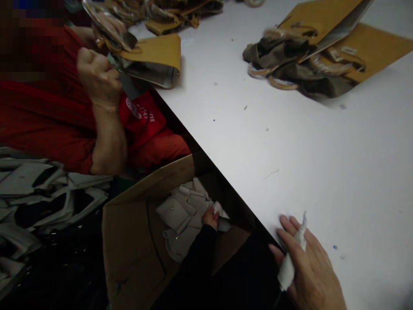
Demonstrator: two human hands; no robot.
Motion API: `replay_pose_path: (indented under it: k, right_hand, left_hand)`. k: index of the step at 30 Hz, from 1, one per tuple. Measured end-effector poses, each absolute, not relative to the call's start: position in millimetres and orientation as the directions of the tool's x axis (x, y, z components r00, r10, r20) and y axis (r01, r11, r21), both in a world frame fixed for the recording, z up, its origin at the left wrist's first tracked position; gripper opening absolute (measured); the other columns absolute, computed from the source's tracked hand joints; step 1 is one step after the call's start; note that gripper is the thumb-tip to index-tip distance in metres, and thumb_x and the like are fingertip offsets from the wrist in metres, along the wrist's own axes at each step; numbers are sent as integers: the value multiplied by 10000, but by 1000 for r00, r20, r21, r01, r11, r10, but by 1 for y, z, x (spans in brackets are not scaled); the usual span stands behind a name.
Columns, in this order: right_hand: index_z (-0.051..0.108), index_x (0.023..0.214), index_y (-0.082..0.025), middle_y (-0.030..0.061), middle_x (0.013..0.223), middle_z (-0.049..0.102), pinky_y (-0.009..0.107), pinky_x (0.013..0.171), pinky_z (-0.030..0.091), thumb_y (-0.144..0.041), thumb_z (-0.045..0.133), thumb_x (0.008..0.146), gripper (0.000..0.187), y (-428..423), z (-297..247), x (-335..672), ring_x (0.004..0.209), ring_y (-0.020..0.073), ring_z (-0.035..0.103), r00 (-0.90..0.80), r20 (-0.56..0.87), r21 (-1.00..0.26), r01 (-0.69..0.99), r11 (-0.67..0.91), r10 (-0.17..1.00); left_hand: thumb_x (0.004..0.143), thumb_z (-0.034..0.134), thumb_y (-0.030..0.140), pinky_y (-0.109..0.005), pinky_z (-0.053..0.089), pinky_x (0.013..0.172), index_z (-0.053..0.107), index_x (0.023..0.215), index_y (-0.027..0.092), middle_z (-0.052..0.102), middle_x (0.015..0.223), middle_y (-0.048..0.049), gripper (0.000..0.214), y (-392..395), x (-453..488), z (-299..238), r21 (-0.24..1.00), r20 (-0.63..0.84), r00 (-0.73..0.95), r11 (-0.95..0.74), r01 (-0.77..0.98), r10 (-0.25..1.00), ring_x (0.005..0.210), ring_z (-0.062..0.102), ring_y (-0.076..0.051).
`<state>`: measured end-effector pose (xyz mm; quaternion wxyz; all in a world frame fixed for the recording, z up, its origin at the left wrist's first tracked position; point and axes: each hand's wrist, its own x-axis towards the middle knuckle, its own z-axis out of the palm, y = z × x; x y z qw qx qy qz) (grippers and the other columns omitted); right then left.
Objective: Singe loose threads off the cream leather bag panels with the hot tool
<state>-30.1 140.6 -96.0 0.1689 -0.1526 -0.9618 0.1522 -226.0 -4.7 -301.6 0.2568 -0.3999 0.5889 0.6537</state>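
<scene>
My left hand [210, 217], in a black sleeve, reaches down into an open cardboard box [129, 241] below the table's edge. Its fingers are closed on one of the pale grey leather pieces [176, 215] piled inside. My right hand [306, 262] rests on the white table [290, 142] at its near edge. Its fingers lie nearly flat, with a white cloth strip [288, 267] held between thumb and fingers and poking up past the fingertips.
A co-worker in a red top [48, 112] sits at the left, a fist [97, 73] raised over a tan bag [155, 60]. More tan and brown bags [322, 56] lie at the far right. Grey cut pieces [38, 193] are stacked at the left.
</scene>
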Motion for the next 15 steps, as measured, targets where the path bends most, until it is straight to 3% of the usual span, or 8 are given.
replay_pose_path:
  k: [3, 6, 11, 15]
  right_hand:
    - [538, 1366, -171, 177, 1497, 572, 588, 1108, 489, -338, 558, 1044, 363, 138, -97, -34, 1413, 368, 513, -879, 294, -351, 265, 898, 374]
    - [542, 1360, -162, 189, 1510, 555, 586, 1120, 487, -336, 571, 1037, 368, 136, -97, -36, 1393, 361, 529, -875, 313, -350, 256, 901, 370]
    - [596, 1270, -177, 191, 1466, 595, 599, 1138, 468, -347, 571, 1036, 291, 136, -96, -39, 1365, 356, 552, -861, 347, -357, 245, 901, 371]
    - [616, 1214, -188, 186, 1396, 650, 584, 1099, 502, -352, 566, 1037, 246, 133, -93, -35, 1322, 345, 596, -826, 406, -424, 209, 881, 391]
  left_hand:
    - [981, 662, 293, -393, 613, 825, 636, 1232, 154, 660, 1214, -99, 288, -26, -226, -282, 577, -814, -558, -125, -807, -162, 996, 677, -216]
    - [911, 704, 155, -336, 615, 775, 658, 1048, 150, 661, 1101, -86, 144, -53, -225, -246, 664, -747, -657, -64, -745, -104, 916, 668, -182]
    - [807, 749, 178, -289, 599, 731, 690, 941, 184, 654, 1031, -54, 147, -85, -230, -162, 865, -503, -855, 69, -498, 127, 905, 656, -189]
    - [761, 772, 220, -279, 569, 707, 768, 943, 183, 710, 1065, -76, 186, -100, -233, -89, 958, -271, -897, 189, -216, 350, 908, 655, -233]
